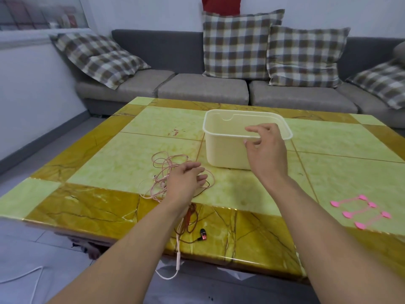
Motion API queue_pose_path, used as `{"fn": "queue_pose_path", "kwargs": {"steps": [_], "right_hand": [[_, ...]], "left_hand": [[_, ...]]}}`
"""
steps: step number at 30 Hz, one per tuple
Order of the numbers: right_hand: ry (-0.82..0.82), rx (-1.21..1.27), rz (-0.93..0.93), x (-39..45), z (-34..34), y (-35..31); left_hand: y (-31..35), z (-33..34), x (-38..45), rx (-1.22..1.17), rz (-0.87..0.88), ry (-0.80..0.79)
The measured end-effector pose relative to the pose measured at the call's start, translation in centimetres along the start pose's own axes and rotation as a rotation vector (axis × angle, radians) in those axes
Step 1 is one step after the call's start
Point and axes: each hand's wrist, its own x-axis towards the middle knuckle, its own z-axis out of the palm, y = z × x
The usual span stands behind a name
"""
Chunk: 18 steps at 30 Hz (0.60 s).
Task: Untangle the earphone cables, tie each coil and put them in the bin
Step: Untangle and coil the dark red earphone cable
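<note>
The left hand (186,178) is held released over the tangled cables (166,172) on the surface (109,163); the right hand (266,145), also released, is held at the bin (228,150).

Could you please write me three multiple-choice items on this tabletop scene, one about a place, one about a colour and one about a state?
1. Where do the pink cable ties lie?
A. inside the bin
B. on the table, to the right of the person's right arm
C. on the sofa

2. What colour is the bin?
A. blue
B. black
C. cream

3. What state are the earphone cables in?
A. a loose tangle on the table
B. tied in neat coils
C. stowed in the bin

Answers:
1. B: the ties sit on a pale tile near the table's right front edge.
2. C: its walls and rim are pale cream.
3. A: pink and dark cables loop over one another under the left hand, one end hanging off the front edge, while the right hand is at the bin's rim and no cable shows inside the bin.
</note>
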Motion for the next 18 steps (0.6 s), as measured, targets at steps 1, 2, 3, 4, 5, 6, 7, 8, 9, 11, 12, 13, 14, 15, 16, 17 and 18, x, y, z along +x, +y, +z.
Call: {"fn": "queue_pose_path", "kwargs": {"steps": [1,2,3,4,5,6,7,8,9,11,12,13,14,15,16,17,18], "right_hand": [[-0.03,0.0,-0.018,-0.9,0.0,-1.2],[-0.129,0.0,-0.035,-1.7,0.2,-2.1],[-0.289,-0.006,-0.041,-2.8,0.5,-3.0],[-0.473,-0.016,-0.04,-4.2,0.9,-3.7],[-0.628,-0.027,-0.038,-5.6,1.5,-4.2],[-0.724,-0.053,-0.043,-7.2,2.0,-4.7],[-0.763,-0.101,-0.044,-8.6,2.5,-5.0],[-0.766,-0.163,-0.035,-9.9,3.0,-5.0],[-0.757,-0.232,-0.021,-10.8,3.4,-4.8],[-0.755,-0.299,0.033,-11.9,3.9,-4.3],[-0.764,-0.285,0.063,-11.9,4.1,-4.0],[-0.783,-0.268,0.084,-12.2,3.9,-3.7],[-0.792,-0.254,0.1,-12.1,3.9,-3.5],[-0.786,-0.239,0.109,-12.2,3.7,-3.3],[-0.771,-0.231,0.122,-12.2,3.6,-3.1],[-0.748,-0.225,0.139,-12.2,3.3,-2.9],[-0.721,-0.213,0.151,-12.1,3.1,-2.8]], "left_hand": [[0.1,-0.2,0.1,-0.01,-0.003,-0.006],[0.2,-0.3,0.1,-0.021,-0.006,-0.013],[0.2,-0.6,0.2,-0.029,-0.004,-0.021],[0.2,-0.8,0.2,-0.026,0.004,-0.023],[0.1,-1.1,0.3,-0.018,0.016,-0.021],[0.2,-1.4,0.2,-0.009,0.031,-0.019],[0.2,-1.7,0.2,-0.01,0.047,-0.02],[0.3,-2.0,0.1,-0.005,0.059,-0.021],[0.3,-2.3,0.0,0.008,0.073,-0.023],[0.2,-2.9,-0.2,0.059,0.094,-0.04],[0.2,-3.0,-0.2,0.083,0.103,-0.054],[0.1,-3.3,-0.5,0.104,0.117,-0.061],[0.0,-3.4,-0.5,0.137,0.139,-0.056],[-0.1,-3.5,-0.5,0.167,0.161,-0.049],[-0.1,-3.7,-0.6,0.182,0.171,-0.044],[-0.1,-3.7,-0.6,0.178,0.171,-0.048],[-0.1,-3.7,-0.7,0.164,0.165,-0.057]]}}
